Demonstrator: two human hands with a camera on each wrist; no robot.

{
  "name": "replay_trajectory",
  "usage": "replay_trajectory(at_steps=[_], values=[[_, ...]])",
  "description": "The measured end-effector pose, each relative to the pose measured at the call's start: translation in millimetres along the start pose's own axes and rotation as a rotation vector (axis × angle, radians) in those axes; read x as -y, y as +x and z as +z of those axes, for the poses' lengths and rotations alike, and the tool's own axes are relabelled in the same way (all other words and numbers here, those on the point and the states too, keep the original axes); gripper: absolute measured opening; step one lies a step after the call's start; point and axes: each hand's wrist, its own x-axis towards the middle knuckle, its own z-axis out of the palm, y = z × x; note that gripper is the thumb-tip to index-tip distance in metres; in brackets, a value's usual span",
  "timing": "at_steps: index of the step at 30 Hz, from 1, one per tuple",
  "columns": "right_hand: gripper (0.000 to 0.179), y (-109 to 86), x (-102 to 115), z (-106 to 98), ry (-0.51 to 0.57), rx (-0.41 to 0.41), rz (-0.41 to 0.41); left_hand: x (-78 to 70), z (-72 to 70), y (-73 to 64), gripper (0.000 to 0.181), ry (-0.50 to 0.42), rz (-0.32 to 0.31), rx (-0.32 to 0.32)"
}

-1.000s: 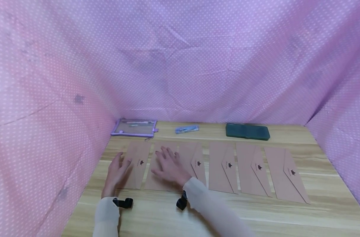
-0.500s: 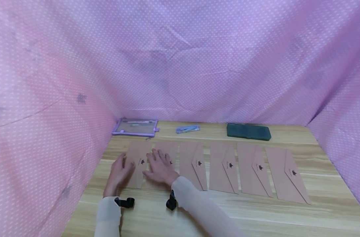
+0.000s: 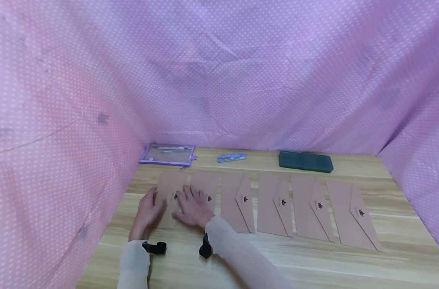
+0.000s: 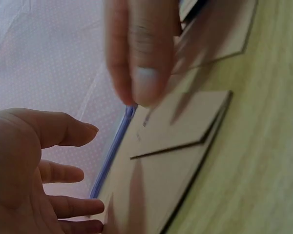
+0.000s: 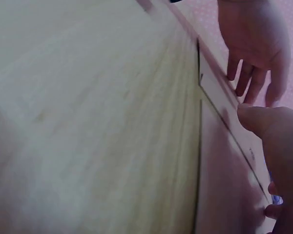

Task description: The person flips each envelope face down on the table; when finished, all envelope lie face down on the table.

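Several brown paper envelopes with printed crown marks lie in a row across the table. My left hand (image 3: 146,210) is at the left edge of the leftmost envelope (image 3: 170,182), thumb and fingers loosely bent and apart. In the left wrist view, the left hand (image 4: 36,170) has nothing between thumb and fingers, its fingertips close to the envelope (image 4: 136,185). My right hand (image 3: 195,208) spreads over the gap between the leftmost envelope and the second envelope (image 3: 205,180), fingers forward and thumb pointing left. Whether its fingertips touch paper, I cannot tell.
A purple-edged mesh pouch (image 3: 167,155) with pens lies at the back left. Behind the row are a small clear blue packet (image 3: 231,157) and a dark green case (image 3: 305,161). Pink dotted cloth (image 3: 219,80) hangs around the wooden table (image 3: 176,265).
My right hand has moved left, from over the second and third envelopes to between the first and second. My left hand stays beside the leftmost envelope, its fingers slightly shifted.
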Motion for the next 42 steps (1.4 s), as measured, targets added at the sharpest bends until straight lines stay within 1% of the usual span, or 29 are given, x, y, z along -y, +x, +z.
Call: replay_trajectory(at_steps=[2, 7, 10, 12, 14, 15, 17, 21, 22, 24, 26, 29, 31, 32, 34, 36, 38, 40, 42], values=[[0.071, 0.0, -1, 3, -0.029, 0.002, -0.005, -2.2, -0.7, -0.9, 0.068, -0.039, -0.01, 0.007], [0.072, -0.5, -3, 9, -0.076, 0.013, -0.016, -6.2, -4.0, -1.6, 0.066, -0.192, -0.049, 0.022], [0.072, -0.8, -3, 10, -0.098, 0.007, -0.019, -6.4, -6.7, -0.3, 0.063, -0.264, -0.063, 0.03], [0.072, -1.1, -4, 10, -0.111, 0.003, -0.022, -6.1, -8.6, 0.9, 0.059, -0.314, -0.073, 0.019], [0.073, -2.7, -4, 10, -0.124, 0.005, -0.025, -6.6, -9.8, 0.0, 0.054, -0.373, -0.086, -0.018], [0.073, -3.5, -5, 10, -0.128, 0.005, -0.026, -7.3, -10.3, -0.6, 0.052, -0.424, -0.1, -0.036], [0.073, -4.9, -5, 11, -0.13, 0.01, -0.026, -7.8, -11.5, -1.5, 0.046, -0.555, -0.139, -0.081], [0.072, -8.1, -6, 10, -0.128, 0.016, -0.03, -6.0, -15.8, -4.5, 0.024, -0.876, -0.241, -0.133], [0.072, -8.9, -6, 10, -0.129, 0.019, -0.034, -4.5, -17.5, -5.3, 0.018, -0.938, -0.261, -0.141], [0.072, -10.6, -7, 10, -0.13, 0.021, -0.039, -1.1, -21.4, -7.2, 0.015, -1.036, -0.297, -0.127], [0.073, -12.7, -7, 9, -0.129, 0.022, -0.044, 1.9, -25.7, -9.3, 0.021, -1.115, -0.326, -0.11], [0.073, -14.5, -8, 9, -0.127, 0.029, -0.05, 6.7, -31.3, -11.0, 0.03, -1.219, -0.339, -0.053], [0.073, -15.6, -8, 9, -0.133, 0.033, -0.053, 9.3, -33.8, -11.9, 0.035, -1.259, -0.317, -0.009], [0.073, -15.9, -9, 9, -0.135, 0.034, -0.055, 10.5, -34.5, -12.4, 0.038, -1.273, -0.292, 0.018], [0.073, -16.3, -10, 9, -0.141, 0.035, -0.059, 13.2, -35.0, -13.4, 0.043, -1.29, -0.212, 0.091], [0.073, -16.5, -11, 10, -0.141, 0.036, -0.063, 15.6, -34.1, -14.2, 0.048, -1.287, -0.116, 0.169], [0.073, -16.4, -12, 10, -0.14, 0.035, -0.066, 17.3, -32.5, -15.4, 0.051, -1.275, -0.028, 0.232], [0.073, -16.4, -13, 11, -0.146, 0.037, -0.069, 18.4, -30.8, -16.6, 0.051, -1.248, 0.031, 0.268], [0.073, -16.4, -13, 10, -0.146, 0.041, -0.068, 18.1, -29.7, -18.3, 0.051, -1.232, 0.073, 0.282]])
